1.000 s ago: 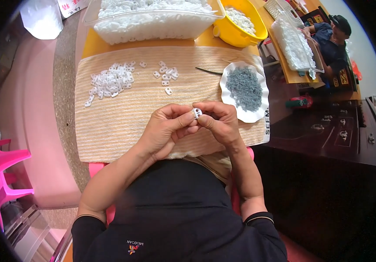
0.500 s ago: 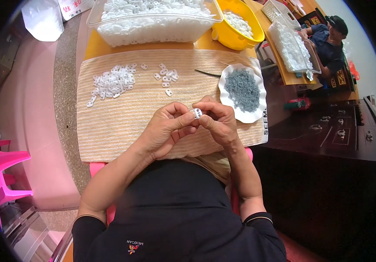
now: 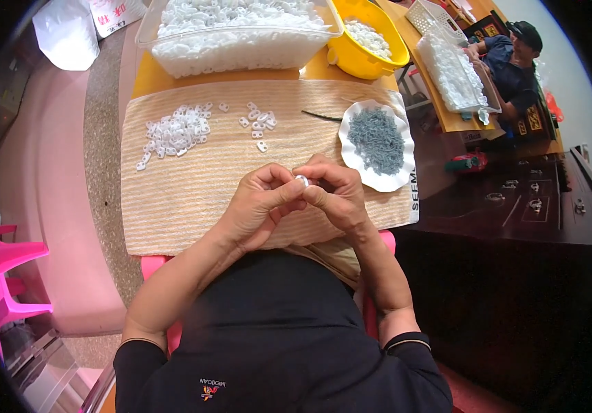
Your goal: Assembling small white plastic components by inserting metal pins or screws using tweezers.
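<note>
- I have the white piece (image 3: 302,181) above the towel's near half, held between both hands' fingertips.
- My left hand (image 3: 258,206) pinches its left side with thumb and forefinger; my right hand (image 3: 337,196) pinches the right side the same way.
- Beneath, the striped towel (image 3: 192,213) carries bold black capitals running sideways along its right edge.
- Beyond my hands, on the towel, I see a small cluster (image 3: 259,121) of two-holed white pieces, and left of it a bigger pile (image 3: 175,131).
- To the right, a wavy-rimmed white plate (image 3: 378,184) holds grey bits (image 3: 376,141); a thin black stick (image 3: 320,115) lies beside it.
- Past the towel stand a clear bin (image 3: 234,62) and a yellow basin (image 3: 361,63), both holding white pieces.
- On my dark shirt (image 3: 275,351), small pale lettering sits by a coloured emblem (image 3: 209,392), upside down to me.
- At the upper left, a pale package (image 3: 113,15) shows red characters.
- At the upper right, gold characters mark dark panels (image 3: 532,118) near a co-worker (image 3: 512,69).
</note>
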`<state>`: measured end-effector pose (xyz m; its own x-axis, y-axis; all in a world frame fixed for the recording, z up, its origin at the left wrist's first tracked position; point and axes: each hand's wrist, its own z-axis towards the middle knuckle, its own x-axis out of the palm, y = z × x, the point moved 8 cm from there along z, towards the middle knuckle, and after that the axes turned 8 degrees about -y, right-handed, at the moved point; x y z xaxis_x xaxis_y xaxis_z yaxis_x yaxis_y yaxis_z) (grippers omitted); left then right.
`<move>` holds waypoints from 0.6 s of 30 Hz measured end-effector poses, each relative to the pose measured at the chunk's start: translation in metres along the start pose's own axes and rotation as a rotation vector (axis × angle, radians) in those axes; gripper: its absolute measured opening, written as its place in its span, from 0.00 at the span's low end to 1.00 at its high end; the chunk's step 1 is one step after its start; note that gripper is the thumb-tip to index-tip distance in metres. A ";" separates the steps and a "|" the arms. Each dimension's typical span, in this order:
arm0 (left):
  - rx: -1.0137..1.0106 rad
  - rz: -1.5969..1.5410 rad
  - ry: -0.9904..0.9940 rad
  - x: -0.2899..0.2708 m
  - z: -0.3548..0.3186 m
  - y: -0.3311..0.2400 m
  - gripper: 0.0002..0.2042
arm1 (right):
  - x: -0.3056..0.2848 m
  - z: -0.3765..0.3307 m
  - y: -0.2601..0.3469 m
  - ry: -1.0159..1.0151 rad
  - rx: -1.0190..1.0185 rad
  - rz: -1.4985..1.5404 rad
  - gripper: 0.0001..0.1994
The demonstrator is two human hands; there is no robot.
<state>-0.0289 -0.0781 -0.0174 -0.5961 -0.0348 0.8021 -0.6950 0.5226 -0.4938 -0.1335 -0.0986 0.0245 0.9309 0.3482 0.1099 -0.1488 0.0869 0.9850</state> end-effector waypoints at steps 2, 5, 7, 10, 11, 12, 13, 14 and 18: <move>0.012 0.007 0.006 0.000 0.001 0.001 0.04 | -0.001 -0.001 -0.003 0.002 0.015 0.013 0.12; 0.014 0.020 -0.020 -0.004 0.003 0.002 0.04 | 0.001 0.002 0.000 -0.004 0.078 0.031 0.13; -0.006 0.034 -0.041 -0.007 0.005 0.004 0.04 | 0.001 0.003 -0.001 -0.009 0.164 0.040 0.12; -0.009 0.070 -0.039 -0.009 0.006 0.004 0.04 | -0.006 0.001 -0.013 -0.005 0.225 0.050 0.10; -0.008 0.070 -0.034 -0.008 0.006 0.003 0.04 | -0.008 0.001 -0.013 -0.006 0.223 0.046 0.10; -0.010 0.084 -0.041 -0.009 0.006 0.003 0.04 | -0.009 0.001 -0.014 0.003 0.235 0.033 0.09; -0.012 0.098 -0.048 -0.009 0.006 0.004 0.05 | -0.009 0.001 -0.014 0.012 0.248 0.020 0.08; -0.011 0.096 -0.046 -0.007 0.006 0.003 0.05 | -0.010 0.002 -0.012 0.013 0.247 0.017 0.08; -0.039 0.112 -0.109 -0.004 0.002 0.001 0.06 | -0.026 0.006 -0.012 -0.077 0.314 -0.005 0.07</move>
<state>-0.0281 -0.0792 -0.0224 -0.7103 -0.0659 0.7008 -0.6073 0.5607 -0.5628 -0.1538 -0.1138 0.0111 0.9556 0.2761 0.1030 -0.0451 -0.2083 0.9770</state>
